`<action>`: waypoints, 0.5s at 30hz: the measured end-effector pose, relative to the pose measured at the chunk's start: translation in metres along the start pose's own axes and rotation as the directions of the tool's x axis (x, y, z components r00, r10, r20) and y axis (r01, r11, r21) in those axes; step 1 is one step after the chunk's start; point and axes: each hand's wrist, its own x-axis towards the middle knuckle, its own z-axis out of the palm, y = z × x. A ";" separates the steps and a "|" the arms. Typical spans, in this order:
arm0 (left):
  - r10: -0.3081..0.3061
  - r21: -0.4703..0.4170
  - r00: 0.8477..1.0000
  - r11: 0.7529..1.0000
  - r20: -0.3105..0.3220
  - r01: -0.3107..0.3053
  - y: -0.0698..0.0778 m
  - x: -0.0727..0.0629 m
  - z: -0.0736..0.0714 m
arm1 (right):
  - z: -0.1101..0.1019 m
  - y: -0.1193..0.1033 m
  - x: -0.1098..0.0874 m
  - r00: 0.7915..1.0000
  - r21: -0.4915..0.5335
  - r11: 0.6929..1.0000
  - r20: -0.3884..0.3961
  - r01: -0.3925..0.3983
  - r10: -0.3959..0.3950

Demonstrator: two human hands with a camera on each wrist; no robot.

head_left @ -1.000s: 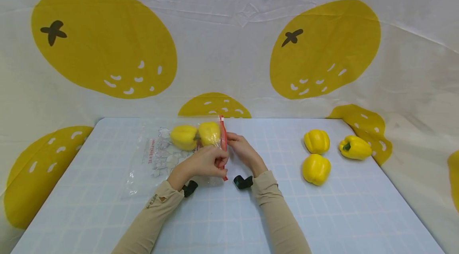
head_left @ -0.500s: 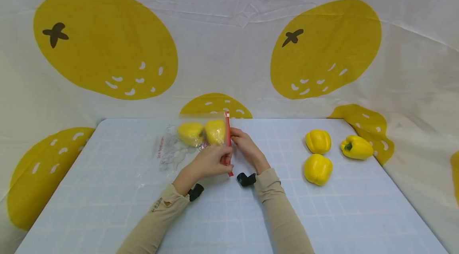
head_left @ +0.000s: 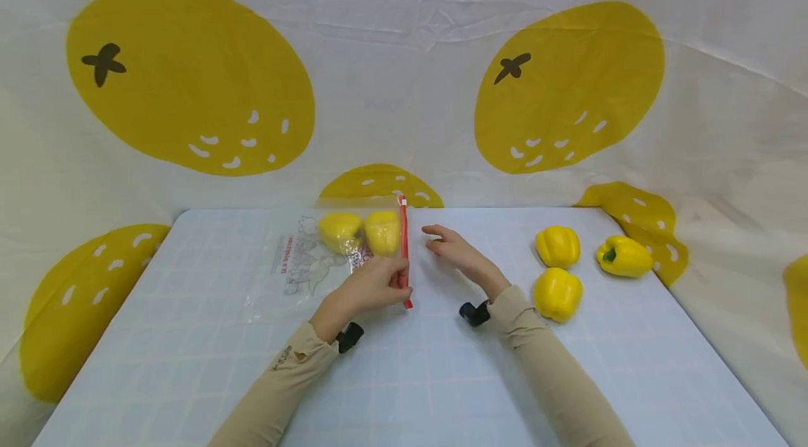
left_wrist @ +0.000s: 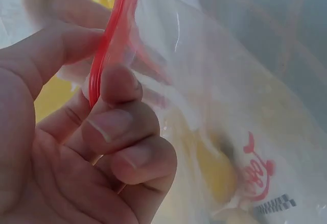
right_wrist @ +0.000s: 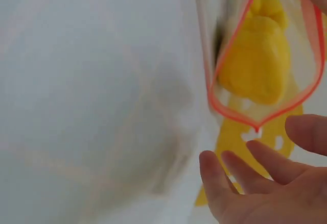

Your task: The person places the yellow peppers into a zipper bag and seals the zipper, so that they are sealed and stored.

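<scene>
A clear zip bag (head_left: 295, 285) with red print lies at the middle back of the table, two yellow bell peppers (head_left: 341, 232) inside it. My left hand (head_left: 366, 285) pinches the near part of its red zip edge (head_left: 405, 236); in the left wrist view the thumb and fingers (left_wrist: 115, 124) press on that strip. The mouth stands apart in the right wrist view, where a pepper (right_wrist: 258, 55) shows within the red rim. My right hand (head_left: 463, 255) hovers to the right of the mouth, fingers spread and holding nothing, not touching the bag.
Three loose yellow bell peppers, one at the back (head_left: 557, 246), one in front of it (head_left: 558, 295) and one lying on its side (head_left: 624, 255), are on the right of the table (head_left: 404, 391). A fruit-patterned cloth (head_left: 391, 82) hangs behind.
My right hand has left the bag's edge and moved right. The left hand, still pinching the edge, has shifted the bag with its peppers slightly right. The loose peppers stay in place.
</scene>
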 end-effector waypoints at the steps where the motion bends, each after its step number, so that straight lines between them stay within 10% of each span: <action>1: -0.003 -0.005 1.000 1.000 -0.002 0.003 -0.001 0.000 0.001 | -0.008 -0.002 -0.008 1.000 -0.048 0.999 -0.002 -0.011 0.011; 8: 0.005 -0.020 1.000 1.000 -0.031 -0.005 -0.003 0.001 0.004 | -0.080 0.000 -0.075 0.976 -0.433 0.899 -0.157 0.069 -0.151; 15: -0.002 -0.048 0.999 0.999 -0.038 0.000 -0.003 0.001 0.002 | -0.133 0.033 -0.141 0.933 -0.519 0.833 -0.360 -0.191 -0.011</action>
